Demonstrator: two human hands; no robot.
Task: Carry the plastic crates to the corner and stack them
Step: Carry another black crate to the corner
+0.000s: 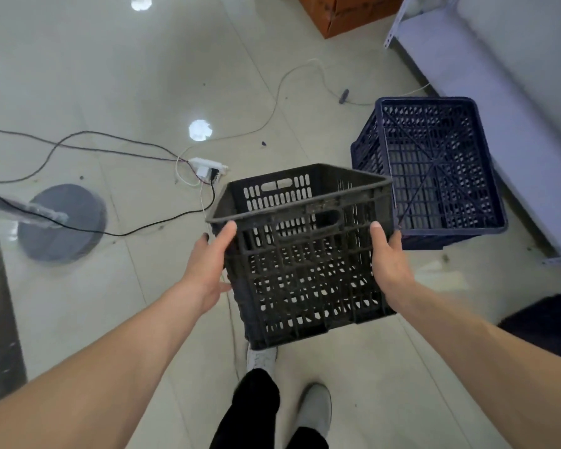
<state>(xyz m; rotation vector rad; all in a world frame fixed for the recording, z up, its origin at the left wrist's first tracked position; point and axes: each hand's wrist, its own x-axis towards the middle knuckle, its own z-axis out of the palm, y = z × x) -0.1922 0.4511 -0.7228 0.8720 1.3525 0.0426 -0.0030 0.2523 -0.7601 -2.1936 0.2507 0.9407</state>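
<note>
Dusty, slotted black crate (302, 273) held up between the grips.
Left grip (208, 264) and right grip (391, 264) clamp its sides, fingers seemingly behind; one blue crate (434, 163) beyond the right, two crates total.

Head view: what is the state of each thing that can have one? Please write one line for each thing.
black crate: off the floor, upright, empty, held at two sides.
blue crate: on the floor, open side up, empty.
left hand: grips the black crate's left side.
right hand: grips the black crate's right side.
power strip: on the floor, with plugs in it.
</note>
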